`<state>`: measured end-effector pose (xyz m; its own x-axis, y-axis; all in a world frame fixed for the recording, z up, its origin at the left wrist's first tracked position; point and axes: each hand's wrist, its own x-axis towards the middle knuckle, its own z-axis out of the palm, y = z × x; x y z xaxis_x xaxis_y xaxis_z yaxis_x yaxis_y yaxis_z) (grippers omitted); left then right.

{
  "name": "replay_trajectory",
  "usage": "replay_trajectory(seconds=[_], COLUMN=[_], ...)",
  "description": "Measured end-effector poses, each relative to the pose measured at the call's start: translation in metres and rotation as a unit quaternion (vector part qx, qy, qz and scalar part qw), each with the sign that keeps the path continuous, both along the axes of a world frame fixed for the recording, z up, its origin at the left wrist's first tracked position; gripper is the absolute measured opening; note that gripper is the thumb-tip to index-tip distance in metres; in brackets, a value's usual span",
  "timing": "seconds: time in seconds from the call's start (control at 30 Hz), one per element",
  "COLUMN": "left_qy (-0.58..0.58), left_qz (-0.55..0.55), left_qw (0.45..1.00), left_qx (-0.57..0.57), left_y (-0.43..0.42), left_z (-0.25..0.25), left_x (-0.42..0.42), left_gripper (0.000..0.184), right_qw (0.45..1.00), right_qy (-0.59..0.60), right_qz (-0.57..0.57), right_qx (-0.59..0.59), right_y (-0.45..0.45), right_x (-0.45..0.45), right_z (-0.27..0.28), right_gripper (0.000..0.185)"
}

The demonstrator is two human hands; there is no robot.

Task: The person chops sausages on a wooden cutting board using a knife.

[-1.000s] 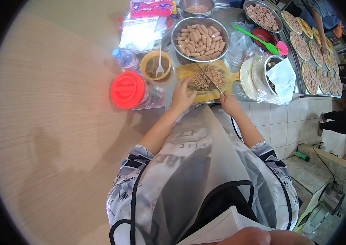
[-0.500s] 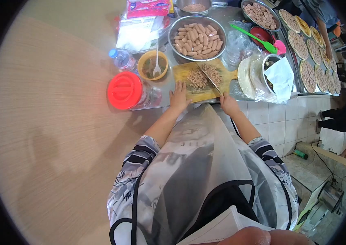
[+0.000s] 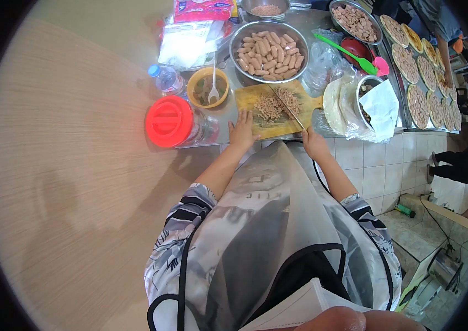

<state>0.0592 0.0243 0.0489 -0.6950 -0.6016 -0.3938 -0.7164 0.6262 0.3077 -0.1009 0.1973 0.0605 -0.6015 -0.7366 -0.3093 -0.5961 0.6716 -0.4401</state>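
Observation:
My right hand (image 3: 315, 144) is closed around the handle of a knife (image 3: 287, 107). The blade slants over a wooden cutting board (image 3: 245, 98) and rests among finely chopped, light brown sausage (image 3: 267, 107). At the board's near left corner lies my left hand (image 3: 243, 131), its fingers stretched out and touching the board, holding nothing. Just behind the board stands a steel bowl (image 3: 233, 41) of whole sausages (image 3: 271, 51).
To the left are a red-lidded jar (image 3: 168, 122), a water bottle (image 3: 166, 80) and a yellow bowl (image 3: 191, 95) with a spoon. On the right are flatbreads (image 3: 333, 107), a pot under white paper (image 3: 378, 108), a green spatula (image 3: 365, 65) and several topped pizzas (image 3: 418, 105). Another person's arm (image 3: 445, 60) reaches over them.
My right hand has shifted slightly right and toward me, and the knife's handle end has gone with it. My left hand stays at the board's corner.

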Motion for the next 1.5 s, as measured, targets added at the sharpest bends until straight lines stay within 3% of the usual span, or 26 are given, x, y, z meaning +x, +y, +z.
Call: replay_trajectory(seconds=[0.43,0.63,0.73,1.03,1.1,1.2,1.5], left_qy=[0.005,-0.013,0.062,0.033,0.021,0.029,0.030], left_qz=[-0.007,-0.045,-0.124,-0.021,-0.003,0.006,-0.026], left_qw=[1.000,0.999,0.987,0.999,0.999,0.999,0.999], left_qx=[0.005,-0.023,-0.085,-0.033,-0.030,-0.010,-0.022], left_y=[0.001,0.009,0.015,0.004,0.003,0.004,0.003], left_z=[0.008,0.003,-0.018,0.008,0.007,0.002,-0.004], left_x=[-0.004,-0.007,-0.010,-0.005,-0.002,0.000,0.003], left_gripper=[0.076,0.070,0.068,0.083,0.089,0.085,0.082], right_qw=[1.000,0.999,0.999,1.000,0.999,0.999,1.000], right_qy=[-0.004,-0.010,-0.004,0.001,-0.005,-0.023,-0.007], right_qz=[-0.021,0.021,0.025,-0.004,0.033,0.029,0.015], right_qx=[0.022,-0.029,-0.028,-0.023,-0.016,0.009,-0.007], right_y=[-0.007,-0.010,-0.015,-0.024,-0.026,-0.029,-0.026], right_x=[0.001,-0.006,0.004,0.010,0.004,0.007,0.018], right_z=[-0.016,-0.010,0.002,-0.023,-0.020,0.005,-0.020], right_gripper=[0.034,0.030,0.030,0.030,0.031,0.034,0.033])
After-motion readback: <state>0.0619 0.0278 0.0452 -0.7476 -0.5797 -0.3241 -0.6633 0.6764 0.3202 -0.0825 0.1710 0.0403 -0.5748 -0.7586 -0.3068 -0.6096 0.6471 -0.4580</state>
